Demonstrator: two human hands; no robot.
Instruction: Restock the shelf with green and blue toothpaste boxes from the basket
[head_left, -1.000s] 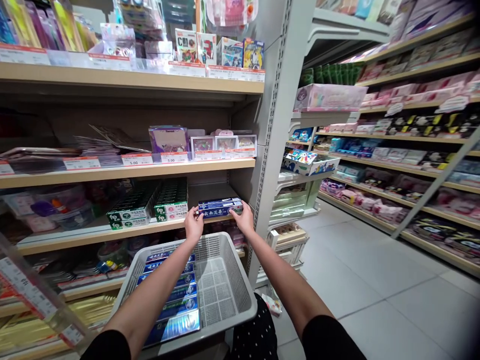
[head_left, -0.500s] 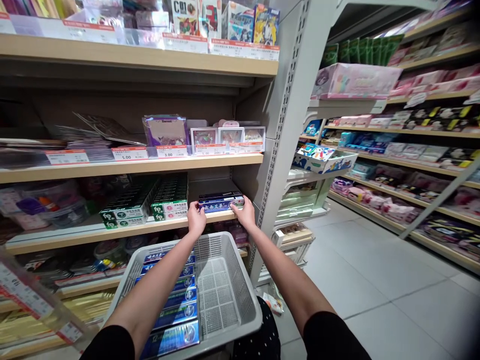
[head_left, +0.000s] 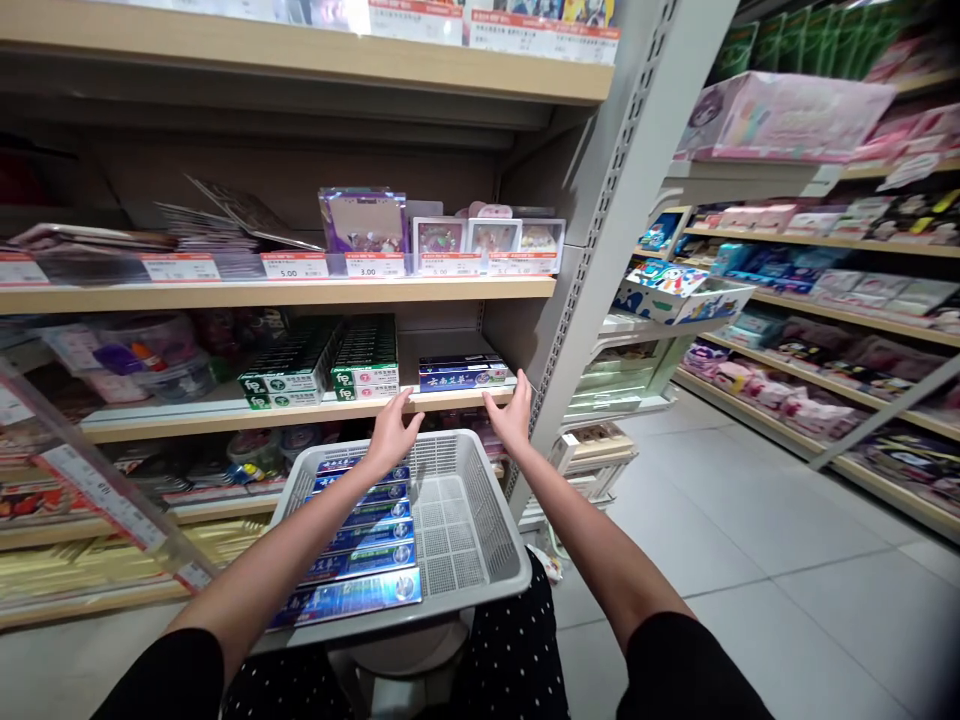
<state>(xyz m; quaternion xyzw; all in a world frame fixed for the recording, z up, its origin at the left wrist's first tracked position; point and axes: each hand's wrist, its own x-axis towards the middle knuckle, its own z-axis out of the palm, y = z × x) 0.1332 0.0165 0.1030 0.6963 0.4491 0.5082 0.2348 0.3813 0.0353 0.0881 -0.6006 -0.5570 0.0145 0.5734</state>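
Blue toothpaste boxes (head_left: 461,377) lie stacked on the shelf, at the right end of the row. My left hand (head_left: 394,432) is open with fingers apart, just in front of the shelf edge and left of the blue boxes. Near their right end, my right hand (head_left: 512,410) is also open and holds nothing. Below my hands a grey plastic basket (head_left: 499,520) contains several blue toothpaste boxes (head_left: 367,545) lined up in its left half; my left forearm covers part of them.
Green-and-white boxes (head_left: 365,378) stand in rows left of the blue ones. Above them, a shelf (head_left: 300,293) carries small framed boxes and thin packs. A metal upright (head_left: 600,230) rises at the right, beside an aisle with a tiled floor (head_left: 697,520).
Both hands have let go of the blue boxes on the shelf and drawn back toward me, fingers spreading. The view has shifted, so the shelf sits further right and higher.
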